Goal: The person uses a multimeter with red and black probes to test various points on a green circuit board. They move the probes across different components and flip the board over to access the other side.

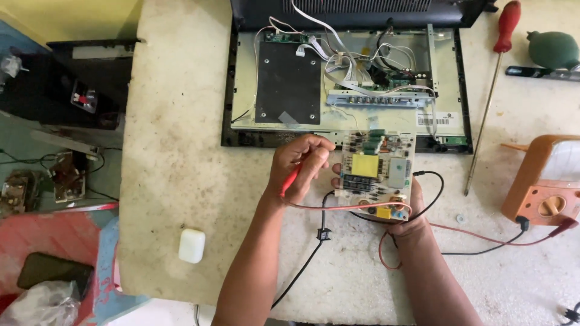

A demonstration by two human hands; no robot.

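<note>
My right hand (406, 222) holds a pale circuit board (376, 175) from underneath, with a yellow transformer on it. My left hand (300, 166) grips a red test probe (290, 180) just left of the board, its tip near the board's left edge. Red and black probe leads (477, 238) run from the board area to an orange multimeter (544, 181) at the right. Behind the board lies an opened flat-screen chassis (344, 84) with its metal back, small boards and white ribbon cables exposed.
A long red-handled screwdriver (494, 78) lies right of the chassis, a green rubber blower (553, 49) beyond it. A small white case (192, 245) rests on the stained worktop (175, 151). Left of the table are old circuit boards (36, 184), a phone (51, 270) and a plastic bag.
</note>
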